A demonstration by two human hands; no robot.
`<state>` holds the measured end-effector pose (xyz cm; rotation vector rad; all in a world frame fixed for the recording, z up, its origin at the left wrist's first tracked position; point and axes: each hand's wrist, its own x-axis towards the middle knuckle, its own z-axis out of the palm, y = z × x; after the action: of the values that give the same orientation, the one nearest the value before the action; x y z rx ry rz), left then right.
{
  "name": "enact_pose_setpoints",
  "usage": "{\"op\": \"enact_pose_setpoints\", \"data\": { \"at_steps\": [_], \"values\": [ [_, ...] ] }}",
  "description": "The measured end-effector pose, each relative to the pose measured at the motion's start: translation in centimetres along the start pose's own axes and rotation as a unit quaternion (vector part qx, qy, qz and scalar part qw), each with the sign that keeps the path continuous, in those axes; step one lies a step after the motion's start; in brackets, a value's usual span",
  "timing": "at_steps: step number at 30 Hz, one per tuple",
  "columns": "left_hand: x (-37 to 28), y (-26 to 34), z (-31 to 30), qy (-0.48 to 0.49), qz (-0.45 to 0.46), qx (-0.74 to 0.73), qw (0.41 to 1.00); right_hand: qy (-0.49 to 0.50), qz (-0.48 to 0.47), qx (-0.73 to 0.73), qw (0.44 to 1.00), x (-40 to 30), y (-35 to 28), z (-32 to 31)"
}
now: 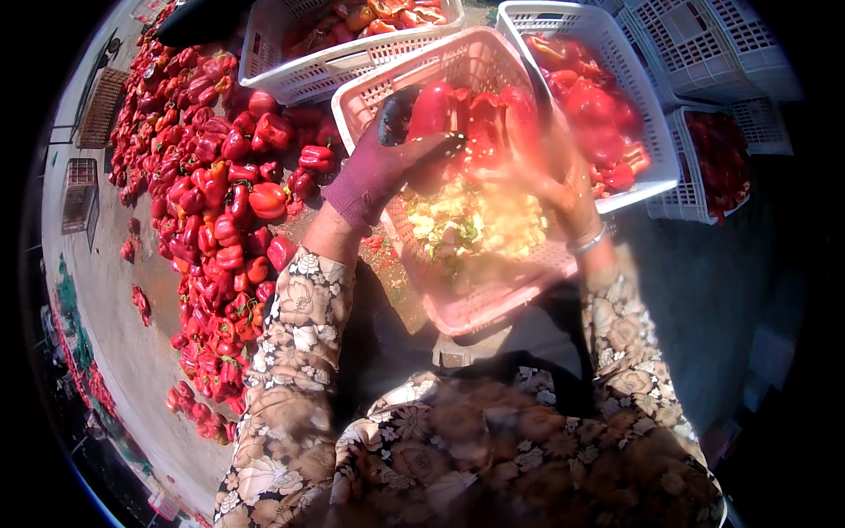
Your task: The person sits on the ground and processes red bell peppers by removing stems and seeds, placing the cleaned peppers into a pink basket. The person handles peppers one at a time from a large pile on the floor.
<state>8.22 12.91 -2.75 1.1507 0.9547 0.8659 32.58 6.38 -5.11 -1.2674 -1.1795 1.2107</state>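
Note:
My left hand (409, 148), in a purple glove with dark fingertips, grips the left side of an opened red bell pepper (485, 125). My right hand (561, 178), with a bracelet at its wrist, holds the pepper's right side; glare blurs its fingers. Pale seeds cling to the pepper's inside. Both hands are over a pink plastic crate (475, 317), in which yellowish pepper cores and seeds (469, 224) lie in a heap below the pepper. Whether the right hand also holds a tool cannot be told.
A large pile of red peppers (211, 237) covers the floor at left. Opened peppers fill a white crate (643, 191) at right and another white crate (343, 63) behind. Stacked white crates (686, 46) stand at the upper right, near a crate of red peppers (716, 162).

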Motion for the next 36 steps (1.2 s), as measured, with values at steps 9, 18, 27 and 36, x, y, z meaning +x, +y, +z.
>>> {"op": "enact_pose_setpoints", "data": {
  "at_steps": [9, 18, 27, 36],
  "values": [
    [0.4, -2.7, 1.0, 0.117, -0.026, 0.093, 0.988, 0.021, 0.069, -0.040, 0.997, -0.6, -0.2, 2.8],
    [4.7, -2.8, 6.9, 0.126, 0.098, 0.238, 0.958, 0.081, -0.074, -0.391, 0.914, -0.7, -0.6, 1.3],
    [11.7, -1.9, 19.9, 0.034, 0.170, 0.037, 0.984, 0.234, -0.008, -0.364, 0.902, 1.3, 0.6, -7.8],
    [20.2, 0.8, 25.2, 0.065, 0.093, -0.139, 0.984, 0.325, 0.036, -0.405, 0.854, 1.8, 4.6, -15.1]
  ]
}}
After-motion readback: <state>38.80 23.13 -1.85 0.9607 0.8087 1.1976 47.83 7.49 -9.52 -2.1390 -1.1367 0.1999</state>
